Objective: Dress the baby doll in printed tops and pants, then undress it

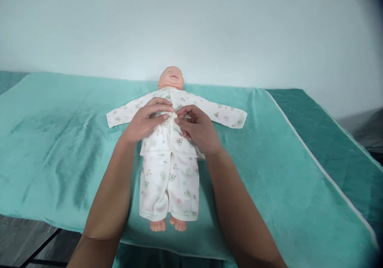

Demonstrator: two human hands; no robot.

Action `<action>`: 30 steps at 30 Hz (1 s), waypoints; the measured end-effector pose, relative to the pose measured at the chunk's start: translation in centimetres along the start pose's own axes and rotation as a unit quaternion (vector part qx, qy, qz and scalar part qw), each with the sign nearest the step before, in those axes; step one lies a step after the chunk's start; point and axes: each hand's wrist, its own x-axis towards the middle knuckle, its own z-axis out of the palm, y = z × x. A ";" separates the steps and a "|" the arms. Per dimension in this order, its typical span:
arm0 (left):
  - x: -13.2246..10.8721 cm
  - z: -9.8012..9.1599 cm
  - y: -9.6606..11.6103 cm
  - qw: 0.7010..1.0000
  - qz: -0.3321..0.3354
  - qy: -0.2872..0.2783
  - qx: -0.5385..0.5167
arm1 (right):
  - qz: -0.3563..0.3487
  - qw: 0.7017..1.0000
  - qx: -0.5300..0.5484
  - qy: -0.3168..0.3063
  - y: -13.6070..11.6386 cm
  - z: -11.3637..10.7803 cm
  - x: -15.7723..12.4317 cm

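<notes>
A baby doll (170, 76) lies on its back, dressed in a white printed long-sleeved shirt (154, 142) and matching trousers (155, 180). Its sleeves stretch out to both sides and its bare feet stick out below the trouser legs. My left hand (146, 118) rests on the chest of the shirt, fingers stretched toward the front opening and thumb apart from them. Across from it, my right hand (199, 126) has thumb and forefinger pinched at the edge of that opening. My fingers hide the exact spot being gripped; a button there cannot be made out clearly.
A light green velvety cloth (74, 140) with a pale edging covers the table under the doll. Darker green cloth (335, 152) shows at the right. Behind stands a pale wall (191, 28). Dark metal table legs (44, 244) show at lower left.
</notes>
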 end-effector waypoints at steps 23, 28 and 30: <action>3.3 1.6 -2.8 0.968 0.079 0.053 0.233 | -0.215 0.916 -0.324 0.096 3.6 0.9 1.3; 3.6 1.6 -2.8 0.969 0.034 0.066 0.236 | -0.179 0.908 -0.374 0.055 3.1 0.7 2.0; 3.4 1.6 -2.9 0.971 0.024 0.074 0.228 | -0.175 0.907 -0.380 0.050 2.9 0.5 3.0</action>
